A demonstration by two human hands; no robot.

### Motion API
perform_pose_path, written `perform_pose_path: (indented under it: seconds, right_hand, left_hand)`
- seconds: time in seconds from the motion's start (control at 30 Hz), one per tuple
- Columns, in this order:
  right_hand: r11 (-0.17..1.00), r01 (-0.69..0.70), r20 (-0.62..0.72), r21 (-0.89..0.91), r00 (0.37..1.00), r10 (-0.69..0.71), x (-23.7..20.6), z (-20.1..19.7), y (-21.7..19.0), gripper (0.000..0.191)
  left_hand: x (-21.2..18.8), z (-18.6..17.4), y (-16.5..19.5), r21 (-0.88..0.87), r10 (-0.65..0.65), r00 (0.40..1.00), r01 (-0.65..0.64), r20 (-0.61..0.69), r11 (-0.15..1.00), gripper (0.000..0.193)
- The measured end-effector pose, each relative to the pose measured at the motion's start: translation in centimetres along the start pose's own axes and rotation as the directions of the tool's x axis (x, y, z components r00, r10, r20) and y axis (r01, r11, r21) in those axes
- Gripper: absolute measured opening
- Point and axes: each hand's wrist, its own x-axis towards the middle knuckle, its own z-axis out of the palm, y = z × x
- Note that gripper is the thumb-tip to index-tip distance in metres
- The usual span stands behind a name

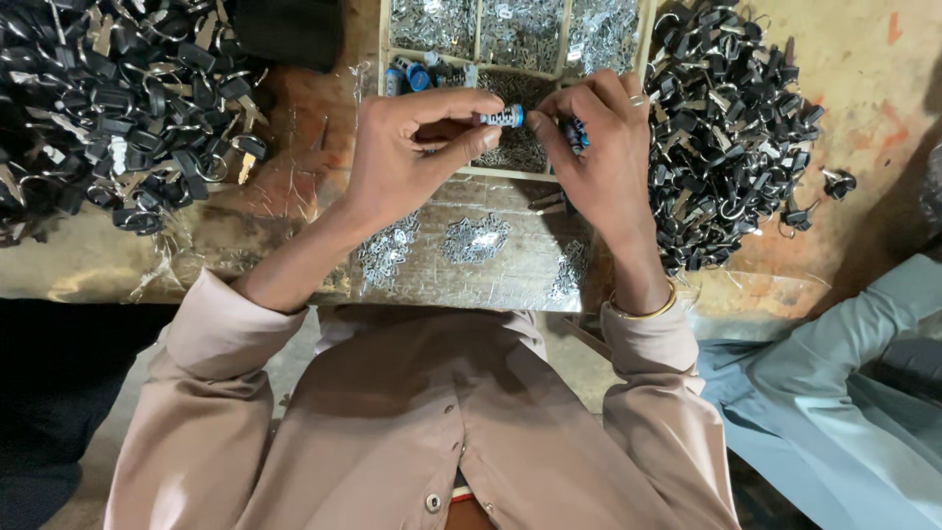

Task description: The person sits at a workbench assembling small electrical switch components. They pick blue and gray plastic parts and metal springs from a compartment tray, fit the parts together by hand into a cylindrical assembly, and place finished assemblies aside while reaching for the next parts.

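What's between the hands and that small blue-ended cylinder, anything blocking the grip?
Nothing visible. The left hand pinches the small cylinder directly between thumb and forefinger, and the right hand has its fingertips at the cylinder's other end. It is held in open air above the compartment tray, with the black key piles off to the sides.

Two hands [412, 157] [599, 147] are seen, with one small blue-tipped cylinder [500, 117] held between them. Two heaps of black-headed keys [118, 98] [731, 128] are counted, and three small piles of silver parts [388, 250] [474, 238] [567, 270]. One tray [510, 175] with at least four compartments is seen
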Motion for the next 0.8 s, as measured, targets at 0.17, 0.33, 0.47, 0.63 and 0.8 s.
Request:
perform_pose_path:
  seconds: [0.17,0.33,0.47,0.63,0.8]
  right_hand:
    - [0.994,0.047,0.017,0.102,0.999,-0.049,0.2,-0.1,-0.1,0.010]
    - [0.933,-0.043,-0.027,0.358,0.998,0.056,0.0,0.0,-0.5,0.010]
    - [0.825,-0.071,0.000,0.561,0.996,0.086,0.0,0.2,-1.0,0.006]
    - [0.912,0.006,-0.019,0.411,1.000,0.002,0.1,-0.1,-1.3,0.009]
    - [0.942,0.043,-0.060,0.334,0.998,-0.024,0.1,0.2,-1.6,0.015]
  left_hand:
    - [0.1,0.3,0.1,0.021,0.015,1.000,-0.015,-0.009,1.000,0.023]
    - [0.4,0.5,-0.1,0.110,0.052,0.999,-0.051,-0.005,0.993,0.025]
    - [0.5,0.7,-0.2,0.126,0.043,0.999,-0.041,-0.008,0.991,0.026]
    - [0.7,0.8,-0.4,0.150,0.055,0.998,-0.052,-0.018,0.987,0.025]
    - [0.7,0.9,-0.6,0.152,0.054,0.998,-0.051,-0.015,0.987,0.024]
